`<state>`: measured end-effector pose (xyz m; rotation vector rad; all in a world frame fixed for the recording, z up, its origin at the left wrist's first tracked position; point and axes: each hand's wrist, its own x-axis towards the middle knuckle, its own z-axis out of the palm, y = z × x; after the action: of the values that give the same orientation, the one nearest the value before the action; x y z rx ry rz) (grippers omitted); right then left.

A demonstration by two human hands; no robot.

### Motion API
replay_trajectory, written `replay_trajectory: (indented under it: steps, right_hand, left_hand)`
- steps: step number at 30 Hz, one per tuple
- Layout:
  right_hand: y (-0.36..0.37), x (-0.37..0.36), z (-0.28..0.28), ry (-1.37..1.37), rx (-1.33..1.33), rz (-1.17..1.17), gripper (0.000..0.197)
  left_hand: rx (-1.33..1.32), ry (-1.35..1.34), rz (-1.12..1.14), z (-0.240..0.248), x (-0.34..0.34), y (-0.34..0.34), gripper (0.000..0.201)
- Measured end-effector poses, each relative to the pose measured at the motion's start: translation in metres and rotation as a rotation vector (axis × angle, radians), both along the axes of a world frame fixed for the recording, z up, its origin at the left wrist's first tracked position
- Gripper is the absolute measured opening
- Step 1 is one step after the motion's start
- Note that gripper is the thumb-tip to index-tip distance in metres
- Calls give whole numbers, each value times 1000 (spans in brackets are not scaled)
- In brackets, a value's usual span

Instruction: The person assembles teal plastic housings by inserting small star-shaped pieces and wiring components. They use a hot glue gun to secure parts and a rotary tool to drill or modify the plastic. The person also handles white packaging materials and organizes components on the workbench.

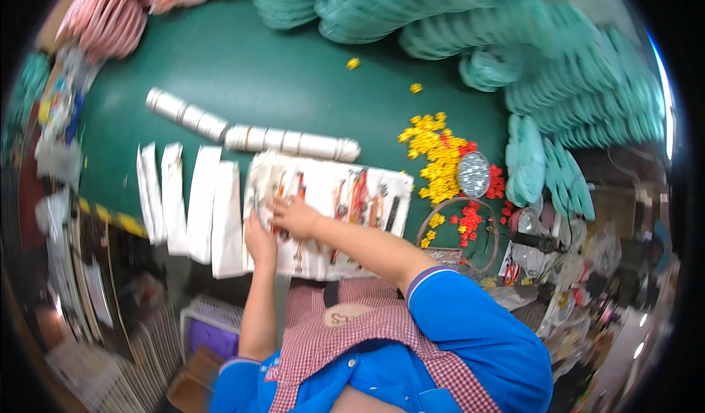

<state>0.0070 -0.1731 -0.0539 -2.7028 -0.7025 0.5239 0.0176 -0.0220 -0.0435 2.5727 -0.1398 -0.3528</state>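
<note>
In front of me lies a stack of white printed sheets (317, 248), apparently cloth, with colourful figures. My right hand (295, 219) rests over its left part, fingers spread and pointing left. Close beside it, my left hand (258, 240) is at the left edge of the stack, fingers pointing away from me. Its fingers look drawn together on the sheet edge, though their grip is partly hidden. Several narrow folded white strips (202, 204) lie side by side left of the stack. Two tied white rolls (294, 143) lie end to end behind it.
Small yellow pieces (437, 171) and red pieces (470, 222) are scattered on the green table (220, 53) at right, around a silvery oval object (474, 174) and a thin ring (496, 240). Stacked teal bundles (440, 2) line the far and right edges; pink bundles (106, 16) sit far left.
</note>
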Motion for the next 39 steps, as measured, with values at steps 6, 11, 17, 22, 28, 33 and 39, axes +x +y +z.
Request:
replay_trajectory:
  steps: [6, 11, 17, 22, 28, 33, 39]
  right_hand:
    - [-65, -34, 61, -251, 409, -381, 48]
    - [-133, -135, 74, -327, 561, -957, 29]
    - [-97, -329, 91, -436, 471, -1722, 18]
    - [-4, -428, 33, -9, 401, -2383, 20]
    - [-8, -507, -93, 941, 278, -1703, 28]
    - [-21, -550, -192, 809, -38, -1405, 45]
    - [5, -573, -233, 526, -145, -1588, 43]
  left_hand:
    - [428, -92, -158, -2, -4, -2, 60]
    - [113, -337, -339, 21, 15, -6, 50]
    - [-184, -141, -843, 42, -17, -82, 38]
    - [-233, 24, -1441, 31, -72, -137, 37]
    - [-42, -218, -1577, -20, -100, -151, 42]
    - [-88, -389, -1583, -49, -95, -140, 39]
    - [-118, -362, -1603, -56, -97, -136, 41]
